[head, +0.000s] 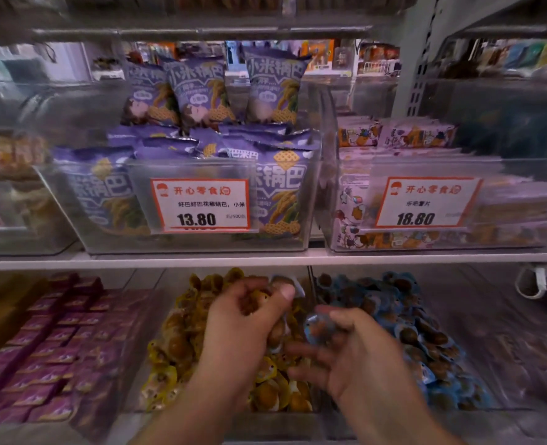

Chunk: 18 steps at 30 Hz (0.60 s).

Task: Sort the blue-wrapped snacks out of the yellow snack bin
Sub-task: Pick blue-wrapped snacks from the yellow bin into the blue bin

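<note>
The yellow snack bin [169,342] sits on the lower shelf, heaped with small round yellow-wrapped snacks. My left hand [243,329] hovers over its middle, fingers curled around a few small snacks; one at my thumb [293,289] looks pale blue. My right hand [358,351] is over the gap between the two bins and pinches a blue-wrapped snack [320,329] between thumb and fingers. Just right of it lies the bin of blue-wrapped snacks [410,319].
A bin of purple boxed snacks [50,342] fills the lower left. The shelf edge [265,260] runs above my hands, carrying clear bins of purple bags [198,175] and flat packs [426,200] with price tags.
</note>
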Available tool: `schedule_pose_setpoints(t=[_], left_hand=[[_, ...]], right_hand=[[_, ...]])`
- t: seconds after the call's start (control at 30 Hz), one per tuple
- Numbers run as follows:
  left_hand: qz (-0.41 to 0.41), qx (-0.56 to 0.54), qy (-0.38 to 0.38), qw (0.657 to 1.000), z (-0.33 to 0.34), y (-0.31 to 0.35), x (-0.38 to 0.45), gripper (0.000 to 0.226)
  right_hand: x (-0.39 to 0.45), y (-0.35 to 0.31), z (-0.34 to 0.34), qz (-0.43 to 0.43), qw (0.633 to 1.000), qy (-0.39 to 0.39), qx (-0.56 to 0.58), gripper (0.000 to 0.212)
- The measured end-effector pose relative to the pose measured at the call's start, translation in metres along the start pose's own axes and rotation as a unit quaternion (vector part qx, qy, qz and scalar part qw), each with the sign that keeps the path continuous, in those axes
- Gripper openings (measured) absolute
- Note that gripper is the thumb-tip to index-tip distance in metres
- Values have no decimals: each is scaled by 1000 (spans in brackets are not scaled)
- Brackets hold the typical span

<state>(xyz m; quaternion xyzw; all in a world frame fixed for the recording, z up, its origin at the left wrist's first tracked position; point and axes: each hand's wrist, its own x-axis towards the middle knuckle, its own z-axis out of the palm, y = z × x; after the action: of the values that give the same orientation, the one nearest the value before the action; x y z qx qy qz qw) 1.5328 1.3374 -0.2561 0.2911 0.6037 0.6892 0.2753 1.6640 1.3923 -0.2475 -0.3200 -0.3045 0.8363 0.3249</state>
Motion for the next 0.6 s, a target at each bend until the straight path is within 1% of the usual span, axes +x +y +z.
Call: schedule_pose_setpoints(t=[0.03, 0.07, 0.1, 0.17, 0.23, 0.27, 0.3, 0.33, 0.37, 0.4, 0.43, 0.47, 0.53, 0.6], left_hand=[[54, 55, 24, 997, 5, 2, -7, 32], [110, 108, 34, 987, 10, 4, -14, 27], [160, 155, 28, 974, 14, 6, -19, 28], [252, 228, -21, 940, 20, 5, -23, 35], [312, 277, -93, 904, 25, 2, -23, 35], [321, 284, -119, 895, 28, -1, -22, 37], [318, 278, -133, 897, 29, -6, -21, 37], [300, 260, -140, 907, 30, -9, -20, 35], [266, 230, -144, 925, 30, -12, -19, 36], [230, 201, -144, 941, 30, -14, -18, 40], [207, 179, -139, 952, 30, -17, -16, 44], [204, 173, -128, 955, 29, -20, -13, 43], [226, 196, -118, 947, 27, -22, -11, 30], [248, 235, -109, 933, 25, -22, -10, 27]], right_hand=[[-7, 1, 5, 51, 997, -33, 38, 28], [-11, 2, 6, 75, 993, -65, 67, 37], [-14, 2, 8, 83, 988, -92, 94, 43], [-14, -2, 5, 68, 981, -110, 145, 51], [-12, -6, 0, 43, 980, -91, 174, 49], [-10, -8, -3, 26, 983, -74, 164, 43], [-8, -10, -6, 3, 990, -52, 130, 37], [-5, -11, -10, -23, 996, -25, 81, 32], [-2, -11, -14, -49, 998, 0, 33, 30], [3, -11, -19, -70, 997, 21, -8, 27], [8, -11, -24, -85, 995, 36, -41, 26], [12, -11, -28, -94, 992, 42, -69, 26], [17, -12, -37, -93, 988, 34, -122, 25], [19, -16, -46, -102, 978, 20, -181, 20]])
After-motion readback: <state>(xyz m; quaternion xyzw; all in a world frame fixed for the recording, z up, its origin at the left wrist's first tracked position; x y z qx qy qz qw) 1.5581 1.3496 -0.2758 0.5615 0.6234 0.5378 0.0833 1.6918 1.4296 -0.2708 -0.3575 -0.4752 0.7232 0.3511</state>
